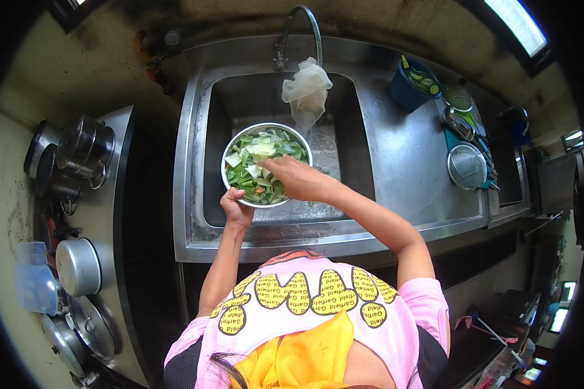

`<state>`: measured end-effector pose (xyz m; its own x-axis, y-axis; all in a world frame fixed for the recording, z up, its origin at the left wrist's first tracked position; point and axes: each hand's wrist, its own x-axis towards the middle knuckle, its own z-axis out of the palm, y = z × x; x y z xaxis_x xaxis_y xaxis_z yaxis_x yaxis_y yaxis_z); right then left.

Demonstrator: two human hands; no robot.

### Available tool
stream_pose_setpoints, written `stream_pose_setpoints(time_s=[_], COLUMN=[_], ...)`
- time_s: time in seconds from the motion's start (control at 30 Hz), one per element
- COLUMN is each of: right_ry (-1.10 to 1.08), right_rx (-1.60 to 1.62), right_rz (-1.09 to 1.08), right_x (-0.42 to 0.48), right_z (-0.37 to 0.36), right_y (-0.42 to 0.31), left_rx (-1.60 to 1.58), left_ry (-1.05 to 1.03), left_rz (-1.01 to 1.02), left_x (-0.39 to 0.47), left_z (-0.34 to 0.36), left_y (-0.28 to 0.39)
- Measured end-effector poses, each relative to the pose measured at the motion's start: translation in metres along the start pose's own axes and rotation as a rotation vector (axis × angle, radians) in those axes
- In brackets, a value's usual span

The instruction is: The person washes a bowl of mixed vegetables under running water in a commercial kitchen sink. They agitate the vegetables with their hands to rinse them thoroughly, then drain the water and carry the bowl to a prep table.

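A round metal bowl (225, 171) full of chopped green leafy vegetables (265, 146) is held over the left part of a stainless steel sink (321, 220). My left hand (237, 209) grips the bowl's near left rim, thumb on top. Across the bowl's right side reaches my right hand (299, 179), its fingertips touching pale leaf pieces on top; whether it grasps any is hidden. Behind the bowl, a whitish translucent cloth or bag (307, 92) hangs around the end of the flexible faucet (316, 29).
Right of the sink, a blue bucket (409, 90) holds cut green pieces. Farther right lie a mesh strainer (467, 167) and utensils. On the left counter stand a steamer pot (82, 146), an aluminium pot (78, 267), pan lids (93, 327) and plastic containers (39, 289).
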<state>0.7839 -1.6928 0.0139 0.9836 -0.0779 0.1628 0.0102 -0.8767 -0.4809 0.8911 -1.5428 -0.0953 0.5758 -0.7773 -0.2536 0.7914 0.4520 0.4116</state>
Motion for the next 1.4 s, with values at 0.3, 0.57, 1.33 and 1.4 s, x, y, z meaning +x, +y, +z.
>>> stream_pose_setpoints(time_s=[0.3, 0.57, 1.33, 1.4], right_ry=[0.306, 0.231, 0.215, 0.218], right_rx=[-0.135, -0.122, 0.049, 0.054], right_rz=[0.15, 0.151, 0.287, 0.295], right_x=[0.033, 0.037, 0.009, 0.008], right_z=[0.025, 0.05, 0.081, 0.083], right_y=[0.012, 0.016, 0.028, 0.03], left_rx=[0.063, 0.104, 0.263, 0.271], left_ry=[0.045, 0.062, 0.135, 0.135], left_rz=[0.082, 0.083, -0.047, -0.06], left_x=[-0.01, -0.013, -0.012, -0.01], left_z=[0.001, -0.003, -0.017, -0.017], left_y=[0.011, 0.02, 0.016, 0.016])
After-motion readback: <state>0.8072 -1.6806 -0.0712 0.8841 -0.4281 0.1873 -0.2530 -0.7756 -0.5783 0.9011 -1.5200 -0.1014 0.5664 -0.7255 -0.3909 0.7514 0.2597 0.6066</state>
